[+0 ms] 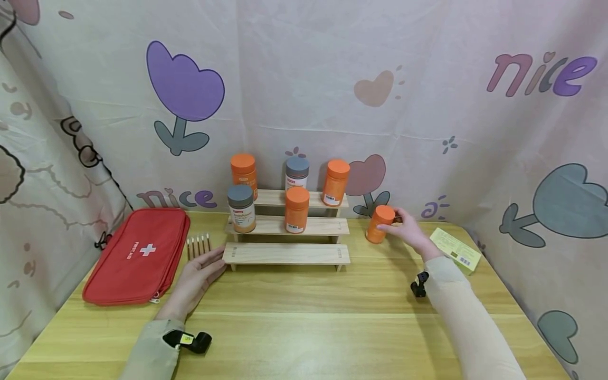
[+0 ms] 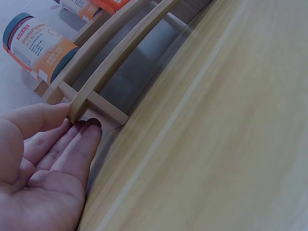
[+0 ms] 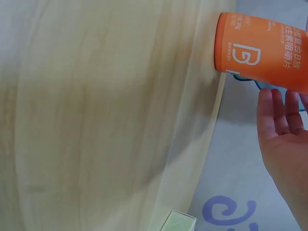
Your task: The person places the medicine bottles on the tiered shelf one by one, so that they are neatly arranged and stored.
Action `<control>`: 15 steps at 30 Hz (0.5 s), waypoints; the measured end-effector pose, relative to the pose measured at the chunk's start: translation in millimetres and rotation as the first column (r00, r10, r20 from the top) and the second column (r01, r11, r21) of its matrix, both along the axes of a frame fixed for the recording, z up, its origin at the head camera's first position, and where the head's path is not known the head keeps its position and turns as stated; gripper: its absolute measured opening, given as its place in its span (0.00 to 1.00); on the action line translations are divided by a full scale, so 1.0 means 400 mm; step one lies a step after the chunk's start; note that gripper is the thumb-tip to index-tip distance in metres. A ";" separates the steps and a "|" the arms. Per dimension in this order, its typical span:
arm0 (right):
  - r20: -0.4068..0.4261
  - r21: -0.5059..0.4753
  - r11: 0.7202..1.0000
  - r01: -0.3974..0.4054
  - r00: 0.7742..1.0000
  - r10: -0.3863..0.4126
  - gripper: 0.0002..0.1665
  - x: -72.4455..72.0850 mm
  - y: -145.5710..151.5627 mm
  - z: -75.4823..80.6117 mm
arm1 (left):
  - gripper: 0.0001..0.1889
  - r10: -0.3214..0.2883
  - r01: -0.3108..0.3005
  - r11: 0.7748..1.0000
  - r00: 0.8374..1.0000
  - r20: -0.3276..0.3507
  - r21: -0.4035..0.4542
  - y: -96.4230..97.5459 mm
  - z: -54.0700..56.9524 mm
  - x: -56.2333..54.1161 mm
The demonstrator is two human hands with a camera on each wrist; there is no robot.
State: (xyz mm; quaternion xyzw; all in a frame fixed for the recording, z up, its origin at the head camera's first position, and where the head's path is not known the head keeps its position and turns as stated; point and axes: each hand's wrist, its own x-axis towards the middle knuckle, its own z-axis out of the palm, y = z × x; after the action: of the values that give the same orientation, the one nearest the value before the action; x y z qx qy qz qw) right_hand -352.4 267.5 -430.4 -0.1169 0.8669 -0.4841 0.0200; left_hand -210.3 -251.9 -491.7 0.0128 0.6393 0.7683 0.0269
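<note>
While the right hand (image 1: 409,230) is out by the loose orange bottle (image 1: 379,224), its fingers look pretty much straight against the bottle's side, touching more than clutching, so I'd say that grip isn't wrapped yet. The bottle sits tilted on the tabletop (image 1: 304,316), just right of the wooden tiered rack (image 1: 286,253) and near the green box (image 1: 455,249). The left hand (image 1: 199,277) lies flat and relaxed, fingertips (image 2: 89,132) touching the left end of the rack's bottom step, holding nothing. If that bottle is headed for the rack, my two cents: get the thumb and fingers properly round the body below the cap before lifting, because a smooth round bottle will roll off flat fingers. Keep it upright on the way over. The bottom step is bare, the middle one has a grey-capped bottle (image 1: 240,208) and an orange one (image 1: 296,209), and the top has three more, so there's room low down without knocking anything. That left hand bracing the rack seems smart, since the thing looks light and could slide. The red first aid pouch (image 1: 138,254) and the cotton swabs (image 1: 198,244) are off to the left, well out of the way.
</note>
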 end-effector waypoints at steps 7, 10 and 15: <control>0.018 0.003 1.000 0.015 1.000 -0.015 0.47 0.007 -0.010 -0.005 | 0.31 0.004 -0.004 1.000 1.000 0.000 -0.004 -0.002 -0.003 -0.001; -0.009 0.050 0.998 0.023 1.000 -0.022 0.48 0.008 -0.016 -0.006 | 0.31 0.003 -0.003 1.000 1.000 -0.004 -0.006 -0.002 -0.003 0.000; -0.048 0.125 0.992 0.021 0.999 -0.015 0.50 0.008 -0.026 -0.006 | 0.31 0.000 0.000 1.000 1.000 -0.003 -0.003 -0.002 -0.003 -0.001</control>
State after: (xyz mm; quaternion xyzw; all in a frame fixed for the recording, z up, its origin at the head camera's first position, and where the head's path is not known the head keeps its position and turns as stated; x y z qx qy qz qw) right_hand -349.1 257.2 -432.7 -0.1189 0.8969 -0.4259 0.0026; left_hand -210.6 -252.7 -493.0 0.0140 0.6405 0.7674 0.0262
